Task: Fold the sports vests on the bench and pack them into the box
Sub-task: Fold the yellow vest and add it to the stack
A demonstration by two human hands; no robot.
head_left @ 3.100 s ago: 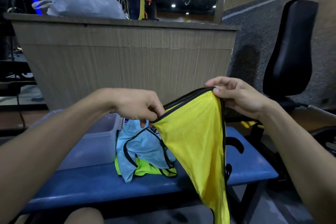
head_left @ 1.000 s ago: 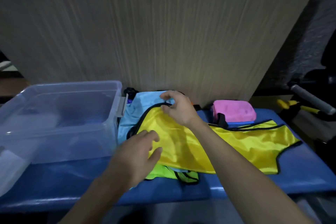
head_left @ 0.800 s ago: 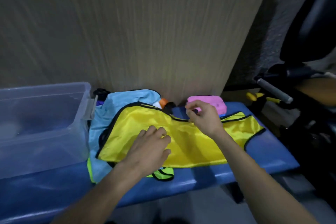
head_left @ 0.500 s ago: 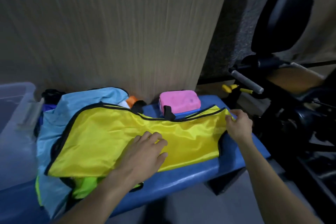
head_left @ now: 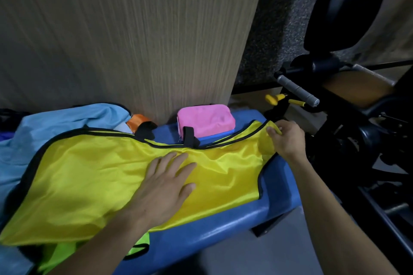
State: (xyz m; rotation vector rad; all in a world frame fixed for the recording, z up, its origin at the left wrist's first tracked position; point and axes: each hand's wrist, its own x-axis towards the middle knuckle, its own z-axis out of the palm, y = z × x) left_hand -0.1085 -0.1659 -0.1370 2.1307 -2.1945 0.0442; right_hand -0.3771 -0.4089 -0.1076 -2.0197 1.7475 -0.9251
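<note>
While the left hand (head_left: 166,183) lies flat, fingers straight, pressing the yellow vest (head_left: 93,185) to the table (head_left: 223,227), the right hand (head_left: 287,138) pinches its far-right corner. The vest's long axis runs leftward from that pinch, so the right hand looks set to fold it over. The box isn't visible.

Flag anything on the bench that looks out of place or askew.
A pink pouch sits at the bench's back edge, no vest. The yellow vest lies partly over a crumpled blue vest and a green one, unfolded.
</note>
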